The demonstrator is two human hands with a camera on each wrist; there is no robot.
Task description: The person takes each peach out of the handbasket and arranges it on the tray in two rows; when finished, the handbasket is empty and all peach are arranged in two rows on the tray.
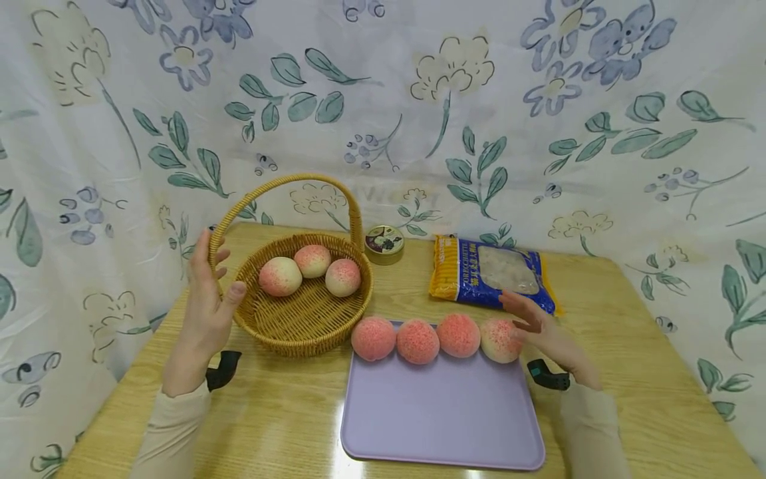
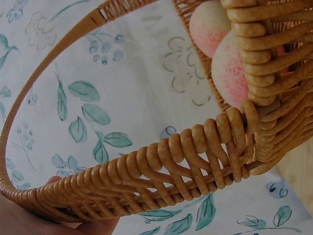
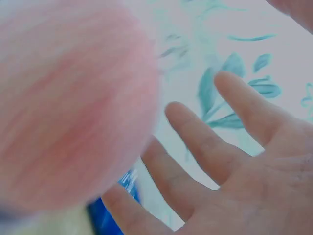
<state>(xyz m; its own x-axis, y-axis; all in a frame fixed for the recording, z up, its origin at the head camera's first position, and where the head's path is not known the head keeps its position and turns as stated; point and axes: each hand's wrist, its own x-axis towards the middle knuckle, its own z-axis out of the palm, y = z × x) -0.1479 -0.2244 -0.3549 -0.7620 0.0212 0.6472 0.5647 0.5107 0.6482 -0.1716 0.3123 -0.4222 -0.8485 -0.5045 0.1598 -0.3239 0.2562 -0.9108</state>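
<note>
Wicker handle [image 1: 305, 177] in L hand [image 1: 206, 313], thumb & fingers round it; R hand [image 1: 553, 339] spread by pink-white ball [image 1: 498, 340], touch unclear.

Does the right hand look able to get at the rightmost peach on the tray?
Likely yes: the right hand is open, close beside the rightmost peach, with nothing visible in between.

In wrist view, the pink ball [image 3: 73, 107] beside the right hand [image 3: 244, 191] blurs. A handle [image 2: 122, 183] partly hides the left hand [image 2: 34, 223].
</note>
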